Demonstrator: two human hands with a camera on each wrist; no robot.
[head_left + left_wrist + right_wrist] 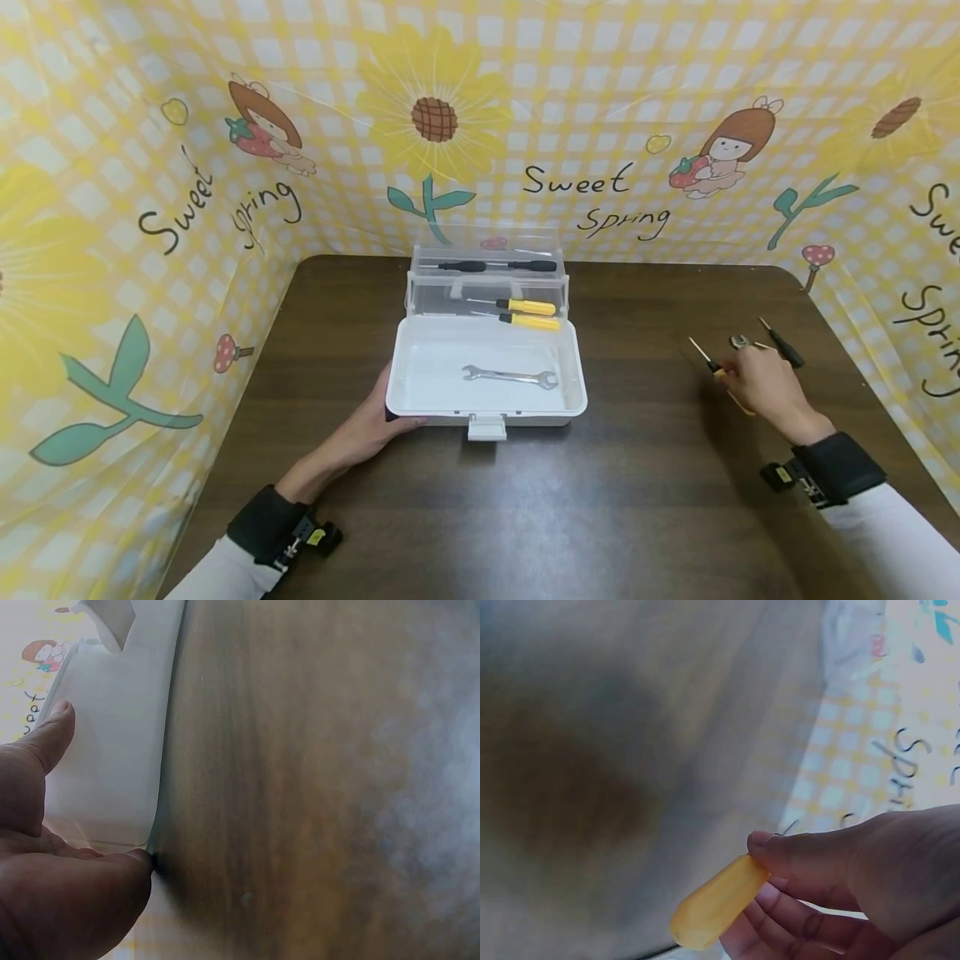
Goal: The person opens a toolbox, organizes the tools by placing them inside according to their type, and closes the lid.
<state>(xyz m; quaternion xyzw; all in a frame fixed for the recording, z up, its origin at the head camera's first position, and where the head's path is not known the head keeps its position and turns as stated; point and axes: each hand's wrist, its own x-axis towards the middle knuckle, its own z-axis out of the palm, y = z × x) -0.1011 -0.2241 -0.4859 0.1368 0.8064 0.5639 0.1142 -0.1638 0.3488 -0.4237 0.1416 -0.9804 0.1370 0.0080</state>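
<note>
In the head view a white toolbox stands with its clear lid raised at the back. My left hand grips its front left corner, with the thumb on the front wall in the left wrist view. Inside the box lies a silver double open-ended wrench. Over at the right, my right hand holds a yellow-handled screwdriver between thumb and fingers, its shaft pointing away and left. Just beyond that hand are a silver wrench head, partly hidden, and a black-handled screwdriver.
Two yellow-handled screwdrivers and two black-handled ones rest in the clear trays behind the box's main compartment. A latch hangs from its front edge. Patterned cloth encloses the brown table at the back and sides.
</note>
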